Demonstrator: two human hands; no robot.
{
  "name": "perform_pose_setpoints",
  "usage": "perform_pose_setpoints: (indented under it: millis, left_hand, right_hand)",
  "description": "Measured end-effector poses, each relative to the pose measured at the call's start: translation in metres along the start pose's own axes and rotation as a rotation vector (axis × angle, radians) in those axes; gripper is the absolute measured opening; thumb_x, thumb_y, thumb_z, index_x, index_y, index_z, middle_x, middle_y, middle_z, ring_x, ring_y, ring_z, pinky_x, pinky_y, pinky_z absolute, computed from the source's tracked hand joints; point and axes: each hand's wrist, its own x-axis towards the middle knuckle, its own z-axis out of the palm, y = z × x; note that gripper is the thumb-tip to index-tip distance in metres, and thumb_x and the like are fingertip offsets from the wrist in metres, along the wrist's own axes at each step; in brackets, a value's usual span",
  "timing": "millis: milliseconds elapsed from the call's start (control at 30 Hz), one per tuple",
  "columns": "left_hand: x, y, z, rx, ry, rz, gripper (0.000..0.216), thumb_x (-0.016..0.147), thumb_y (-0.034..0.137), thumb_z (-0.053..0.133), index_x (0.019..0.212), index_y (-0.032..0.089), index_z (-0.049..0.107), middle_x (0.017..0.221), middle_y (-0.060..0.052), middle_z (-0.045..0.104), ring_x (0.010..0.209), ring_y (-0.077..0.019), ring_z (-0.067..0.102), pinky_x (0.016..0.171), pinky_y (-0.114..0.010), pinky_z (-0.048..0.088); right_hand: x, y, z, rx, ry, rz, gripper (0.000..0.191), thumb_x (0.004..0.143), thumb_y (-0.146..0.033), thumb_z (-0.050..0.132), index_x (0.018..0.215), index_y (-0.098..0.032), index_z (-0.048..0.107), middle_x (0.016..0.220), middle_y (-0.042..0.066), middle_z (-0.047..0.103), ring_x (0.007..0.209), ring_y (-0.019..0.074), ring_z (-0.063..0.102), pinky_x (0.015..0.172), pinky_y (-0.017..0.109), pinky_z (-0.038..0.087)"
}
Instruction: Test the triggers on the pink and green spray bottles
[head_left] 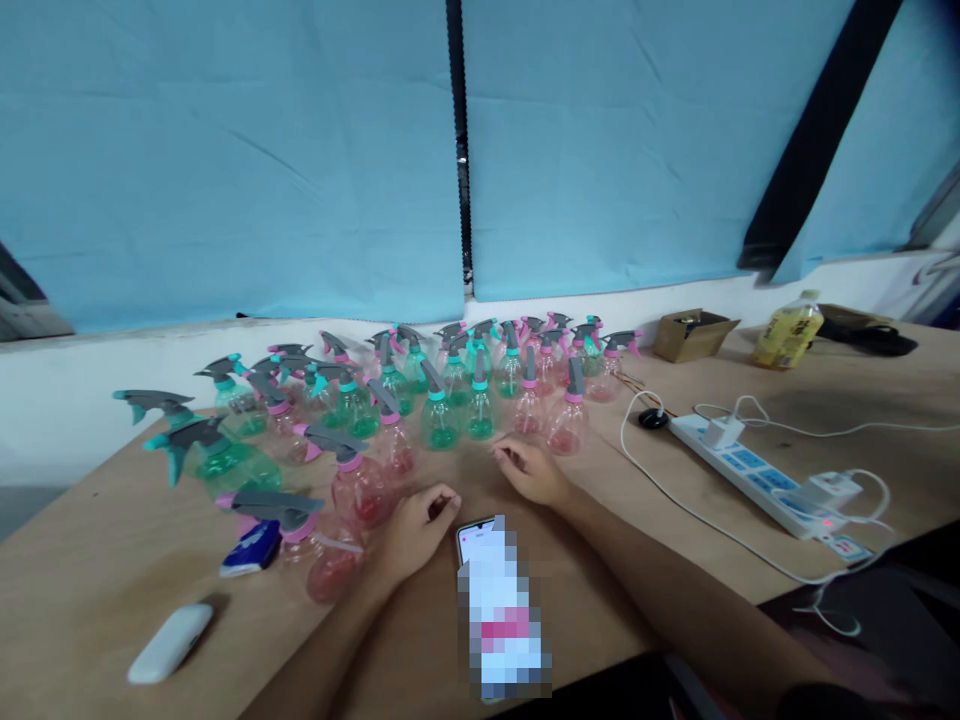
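My left hand [422,520] rests on the table with its fingers loosely curled in and nothing visible in them. Close to its left side is a pink spray bottle [360,492] with a grey trigger head. My right hand [534,470] also lies curled on the table, in front of a pink spray bottle [564,436] and a green spray bottle [481,418]. Between my forearms lies a phone [499,600], screen lit and partly pixelated. A clear pink spray bottle [330,565] stands beside my left forearm. Many more spray bottles crowd the table behind.
At left lie a white oblong case [171,643] and a blue packet [252,548]. A power strip [757,475] with plugged-in chargers and white cables spreads across the right. Farther back are an open cardboard box [694,337] and a yellow drink bottle [787,333]. Blue curtains [240,150] hang behind.
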Motion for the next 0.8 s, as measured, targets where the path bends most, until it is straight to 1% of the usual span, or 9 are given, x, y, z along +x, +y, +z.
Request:
perform_pose_setpoints:
  millis: [167,267,433,500,567,633,700,733,800]
  left_hand:
    - [-0.002,0.002,-0.001,0.042,-0.008,0.010,0.030,0.093,0.041,0.046,0.080,0.022,0.066,0.072,0.001,0.067,0.070,-0.0175,0.062,0.066,-0.026,0.041]
    - [-0.005,0.002,0.000,0.064,-0.007,-0.005,0.029,0.093,0.040,0.047,0.081,0.023,0.068,0.076,0.001,0.071,0.072,-0.0180,0.064,0.067,-0.026,0.042]
    - [-0.009,0.002,-0.002,0.053,0.026,-0.099,0.029,0.091,0.043,0.048,0.084,0.025,0.070,0.078,0.000,0.073,0.077,-0.0204,0.066,0.072,-0.028,0.046]
    - [-0.015,0.003,-0.005,0.042,0.031,-0.123,0.031,0.092,0.045,0.046,0.086,0.025,0.070,0.081,-0.001,0.073,0.081,-0.0219,0.066,0.076,-0.029,0.047]
    - [-0.026,0.007,-0.010,0.031,0.023,-0.111,0.033,0.093,0.046,0.044,0.090,0.026,0.070,0.089,-0.001,0.074,0.086,-0.0229,0.067,0.081,-0.031,0.048]
    - [-0.045,0.012,-0.019,0.035,-0.007,-0.083,0.032,0.095,0.047,0.044,0.099,0.028,0.069,0.096,-0.001,0.074,0.088,-0.0232,0.066,0.081,-0.031,0.049]
    - [-0.070,0.018,-0.031,0.087,-0.035,-0.074,0.029,0.093,0.049,0.048,0.102,0.031,0.069,0.092,-0.001,0.074,0.080,-0.0230,0.066,0.075,-0.032,0.050]
    - [-0.084,0.021,-0.039,0.128,-0.004,-0.074,0.028,0.092,0.050,0.049,0.101,0.033,0.069,0.091,-0.001,0.073,0.077,-0.0229,0.065,0.073,-0.033,0.051]
    - [-0.110,0.022,-0.054,0.198,0.167,-0.042,0.026,0.088,0.052,0.053,0.098,0.034,0.068,0.094,-0.004,0.071,0.077,-0.0252,0.063,0.066,-0.034,0.051]
  right_hand:
    - [0.003,0.008,0.018,-0.011,-0.136,-0.049,0.017,0.089,-0.018,0.053,0.100,-0.020,0.065,0.101,0.006,0.065,0.100,0.0199,0.059,0.091,0.035,0.046]
    - [0.002,0.009,0.018,-0.065,-0.181,-0.091,0.016,0.087,-0.013,0.053,0.095,-0.020,0.064,0.099,0.007,0.066,0.099,0.0204,0.059,0.092,0.036,0.045]
    - [-0.001,0.008,0.020,-0.160,-0.181,-0.102,0.031,0.084,-0.009,0.052,0.113,-0.020,0.058,0.107,0.009,0.063,0.100,0.0221,0.057,0.090,0.037,0.045]
    - [-0.001,0.008,0.020,-0.193,-0.202,-0.129,0.026,0.083,-0.008,0.052,0.105,-0.020,0.059,0.104,0.008,0.063,0.100,0.0222,0.056,0.090,0.038,0.044]
    - [-0.001,0.008,0.020,-0.216,-0.213,-0.151,0.021,0.083,-0.008,0.053,0.098,-0.020,0.060,0.103,0.007,0.063,0.101,0.0223,0.055,0.092,0.039,0.043]
    - [-0.001,0.009,0.020,-0.228,-0.214,-0.151,0.021,0.084,-0.009,0.053,0.100,-0.021,0.060,0.105,0.008,0.063,0.102,0.0224,0.055,0.093,0.039,0.042]
    - [-0.001,0.009,0.021,-0.234,-0.221,-0.147,0.023,0.084,-0.010,0.052,0.103,-0.021,0.059,0.106,0.008,0.063,0.103,0.0227,0.055,0.093,0.039,0.042]
    - [-0.001,0.009,0.021,-0.237,-0.224,-0.144,0.023,0.084,-0.010,0.052,0.104,-0.021,0.059,0.106,0.008,0.063,0.103,0.0230,0.055,0.093,0.039,0.042]
    - [-0.002,0.009,0.021,-0.242,-0.221,-0.139,0.025,0.084,-0.010,0.053,0.106,-0.020,0.059,0.107,0.008,0.063,0.103,0.0233,0.055,0.092,0.039,0.042]
